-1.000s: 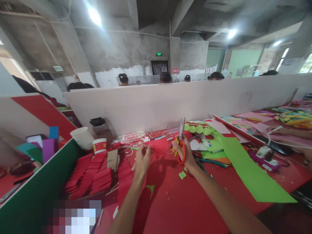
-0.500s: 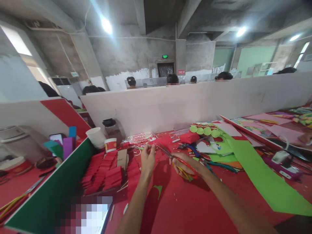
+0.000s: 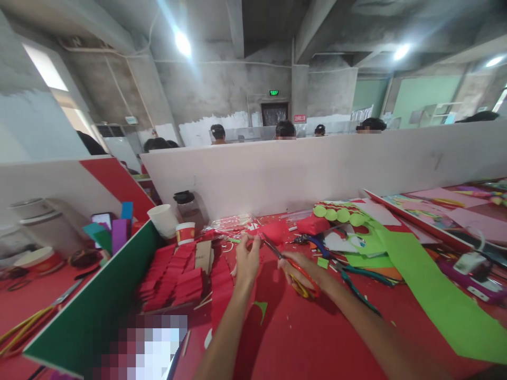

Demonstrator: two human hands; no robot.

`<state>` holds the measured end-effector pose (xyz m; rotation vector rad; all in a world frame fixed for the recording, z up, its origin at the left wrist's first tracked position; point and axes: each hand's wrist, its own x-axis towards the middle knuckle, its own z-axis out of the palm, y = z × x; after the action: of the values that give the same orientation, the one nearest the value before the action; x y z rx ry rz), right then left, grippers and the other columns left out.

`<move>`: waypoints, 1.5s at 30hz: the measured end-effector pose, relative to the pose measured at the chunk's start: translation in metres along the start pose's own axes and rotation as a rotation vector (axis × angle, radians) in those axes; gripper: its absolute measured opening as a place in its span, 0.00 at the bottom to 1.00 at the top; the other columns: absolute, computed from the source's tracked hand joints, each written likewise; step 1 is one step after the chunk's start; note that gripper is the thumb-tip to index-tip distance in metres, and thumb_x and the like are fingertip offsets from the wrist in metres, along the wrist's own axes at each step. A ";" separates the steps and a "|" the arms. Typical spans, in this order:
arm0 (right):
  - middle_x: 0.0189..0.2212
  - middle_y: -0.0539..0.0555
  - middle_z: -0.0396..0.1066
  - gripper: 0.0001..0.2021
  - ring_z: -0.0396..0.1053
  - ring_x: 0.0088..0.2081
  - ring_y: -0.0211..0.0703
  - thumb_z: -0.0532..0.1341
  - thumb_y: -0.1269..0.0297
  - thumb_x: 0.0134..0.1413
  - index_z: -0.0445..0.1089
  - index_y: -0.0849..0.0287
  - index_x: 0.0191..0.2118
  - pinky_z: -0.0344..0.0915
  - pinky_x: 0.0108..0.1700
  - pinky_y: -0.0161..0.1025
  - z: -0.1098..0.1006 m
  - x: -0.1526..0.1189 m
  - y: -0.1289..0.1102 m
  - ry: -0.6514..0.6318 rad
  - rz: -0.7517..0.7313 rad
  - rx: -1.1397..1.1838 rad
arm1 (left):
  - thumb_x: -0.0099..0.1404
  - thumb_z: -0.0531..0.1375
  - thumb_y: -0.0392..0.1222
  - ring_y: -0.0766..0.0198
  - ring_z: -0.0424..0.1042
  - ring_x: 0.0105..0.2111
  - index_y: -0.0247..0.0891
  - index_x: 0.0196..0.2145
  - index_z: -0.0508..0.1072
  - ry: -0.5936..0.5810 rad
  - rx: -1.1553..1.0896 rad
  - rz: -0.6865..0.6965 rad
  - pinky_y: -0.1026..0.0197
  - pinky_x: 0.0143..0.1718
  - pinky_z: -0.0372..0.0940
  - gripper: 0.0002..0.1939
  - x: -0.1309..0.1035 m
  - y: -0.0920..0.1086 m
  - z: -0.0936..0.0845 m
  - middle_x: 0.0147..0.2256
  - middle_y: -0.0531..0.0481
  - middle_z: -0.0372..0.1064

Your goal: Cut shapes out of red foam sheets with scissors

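Observation:
My right hand (image 3: 299, 272) grips a pair of scissors (image 3: 303, 287) with red and yellow handles. Their blades point up and left toward my left hand (image 3: 247, 258), whose fingers are pinched together just left of the tips. What those fingers hold is too small to make out. Below and between my forearms, a curved green paper scrap (image 3: 261, 311) lies on the red table (image 3: 301, 343). Stacks of folded red pieces (image 3: 170, 279) sit left of my left hand, and red paper lies beyond the scissors.
Pliers with teal handles (image 3: 360, 287) and a long green strip (image 3: 420, 279) lie to the right. Paper cups (image 3: 185, 233) and a dark-lidded bottle (image 3: 186, 208) stand back left. A green board (image 3: 114, 290) edges the left side; a white partition (image 3: 277, 169) runs behind.
The scissor blades were spread and are now closer together. My view has turned slightly left, so the scene sits further right. Both hands stay close together over the table.

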<state>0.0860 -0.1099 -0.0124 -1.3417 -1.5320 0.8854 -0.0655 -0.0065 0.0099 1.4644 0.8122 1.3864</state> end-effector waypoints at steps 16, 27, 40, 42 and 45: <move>0.14 0.45 0.65 0.24 0.63 0.13 0.35 0.55 0.40 0.64 0.66 0.56 0.28 0.59 0.15 0.30 0.007 -0.002 -0.014 0.023 -0.033 -0.026 | 0.62 0.62 0.52 0.61 0.75 0.31 0.39 0.28 0.68 -0.129 -0.064 -0.020 0.58 0.40 0.71 0.14 -0.008 0.001 0.006 0.27 0.53 0.72; 0.12 0.44 0.62 0.23 0.62 0.12 0.35 0.58 0.43 0.63 0.65 0.55 0.25 0.58 0.16 0.30 0.006 -0.003 -0.014 0.052 -0.052 -0.049 | 0.59 0.63 0.52 0.62 0.75 0.30 0.38 0.27 0.67 -0.136 -0.121 -0.077 0.58 0.40 0.72 0.15 -0.009 0.008 0.009 0.26 0.54 0.70; 0.13 0.44 0.63 0.22 0.63 0.13 0.36 0.57 0.43 0.64 0.64 0.55 0.26 0.59 0.17 0.31 0.006 -0.002 -0.016 0.065 -0.052 -0.081 | 0.60 0.63 0.50 0.62 0.76 0.31 0.38 0.26 0.66 -0.152 -0.178 -0.082 0.55 0.43 0.73 0.14 -0.008 0.001 0.009 0.27 0.53 0.71; 0.14 0.44 0.64 0.21 0.63 0.14 0.36 0.58 0.44 0.64 0.66 0.56 0.28 0.59 0.18 0.31 0.007 -0.002 -0.014 0.072 -0.061 -0.090 | 0.59 0.64 0.49 0.62 0.75 0.31 0.38 0.26 0.66 -0.146 -0.183 -0.085 0.56 0.42 0.73 0.14 -0.009 0.002 0.009 0.27 0.54 0.71; 0.15 0.45 0.66 0.19 0.64 0.14 0.36 0.58 0.44 0.64 0.68 0.57 0.33 0.59 0.18 0.31 0.008 -0.001 -0.009 0.096 -0.070 -0.094 | 0.59 0.64 0.48 0.62 0.75 0.30 0.38 0.26 0.66 -0.139 -0.197 -0.095 0.56 0.41 0.73 0.13 -0.009 0.004 0.009 0.26 0.55 0.69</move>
<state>0.0754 -0.1120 -0.0068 -1.3692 -1.5525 0.7026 -0.0582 -0.0177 0.0106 1.3358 0.6310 1.2420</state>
